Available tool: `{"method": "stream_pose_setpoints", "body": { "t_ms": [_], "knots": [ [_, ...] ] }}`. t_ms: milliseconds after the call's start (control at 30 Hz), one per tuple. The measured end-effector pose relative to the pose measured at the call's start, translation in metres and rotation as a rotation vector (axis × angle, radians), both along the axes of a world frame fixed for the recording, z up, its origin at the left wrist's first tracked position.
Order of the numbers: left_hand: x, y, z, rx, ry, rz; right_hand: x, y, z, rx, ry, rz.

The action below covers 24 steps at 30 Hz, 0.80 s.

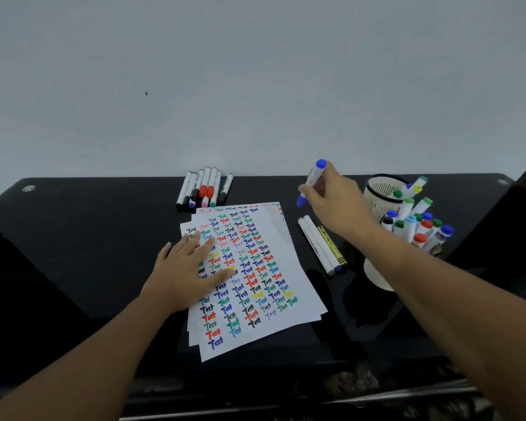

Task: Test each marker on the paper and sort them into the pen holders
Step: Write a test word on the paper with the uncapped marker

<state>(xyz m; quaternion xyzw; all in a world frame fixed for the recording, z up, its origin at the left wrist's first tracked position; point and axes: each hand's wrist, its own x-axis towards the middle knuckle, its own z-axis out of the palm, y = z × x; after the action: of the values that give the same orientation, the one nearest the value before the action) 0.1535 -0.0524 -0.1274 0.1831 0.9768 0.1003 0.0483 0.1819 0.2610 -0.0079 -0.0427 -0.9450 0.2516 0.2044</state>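
Note:
A stack of white paper [286, 287] covered in coloured "Test" words lies mid-table. My left hand [192, 268] rests flat on its left side, fingers straight. My right hand [334, 199] grips a white marker with blue caps [315, 174], held above the table right of the paper, tilted with one blue end up. A far white mesh pen holder [377, 192] holds a few markers. A nearer pen holder [377, 275], partly hidden by my right forearm, is packed with several markers [416, 226]. A row of several markers [205, 189] lies at the table's back edge.
Two white markers [316, 244] and a yellow pen [331, 244] lie on the black table [88, 238] between the paper and the nearer holder. A plain pale wall [255, 86] rises behind the table. The table's front edge runs below the paper.

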Motion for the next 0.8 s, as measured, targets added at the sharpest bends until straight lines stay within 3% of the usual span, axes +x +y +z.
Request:
{"method": "stream_pose_setpoints", "body": {
  "t_ms": [433,800],
  "knots": [
    [-0.002,0.000,-0.001,-0.004,0.006,0.008,0.014,0.086,0.043,0.142,-0.016,-0.338],
    [-0.003,0.000,-0.001,-0.015,-0.001,0.009,0.018,0.099,0.039,0.092,-0.149,-0.355]
  ]
}}
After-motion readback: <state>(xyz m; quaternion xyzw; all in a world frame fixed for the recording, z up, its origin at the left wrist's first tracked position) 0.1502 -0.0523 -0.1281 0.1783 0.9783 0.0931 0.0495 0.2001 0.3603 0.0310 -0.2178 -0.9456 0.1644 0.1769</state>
